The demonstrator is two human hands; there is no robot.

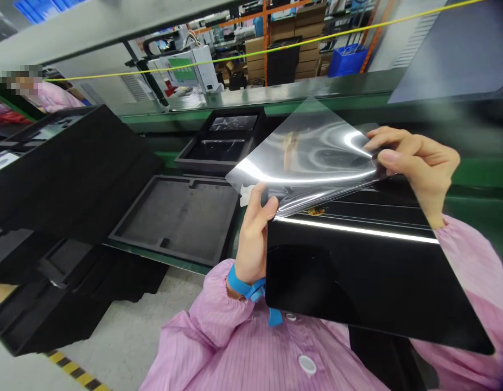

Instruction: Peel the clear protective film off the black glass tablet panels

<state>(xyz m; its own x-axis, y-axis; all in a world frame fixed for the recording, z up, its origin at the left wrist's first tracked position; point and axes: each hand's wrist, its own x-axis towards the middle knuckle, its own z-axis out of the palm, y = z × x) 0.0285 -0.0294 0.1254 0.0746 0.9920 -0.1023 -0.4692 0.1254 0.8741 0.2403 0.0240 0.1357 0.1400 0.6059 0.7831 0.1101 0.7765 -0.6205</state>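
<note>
A glossy black glass panel (357, 277) is tilted in front of my chest, with light streaks reflected across it. My left hand (253, 233) grips its left edge, thumb and finger closed at the upper left corner. A clear plastic film (312, 144) stands partly lifted off the panel's far part, folded back and shining. Between thumb and fingers, my right hand (418, 163) pinches the film's right side near the panel's far edge. A small white tab (246, 195) shows beside my left fingertips. How far the film still sticks to the panel is hidden by glare.
A black foam tray (178, 217) lies on the green bench to the left. Behind it is a black foam box (218, 146) with dark screens in it. Large stacked black trays (72, 174) rise at far left. A person (51, 95) in pink is beyond them.
</note>
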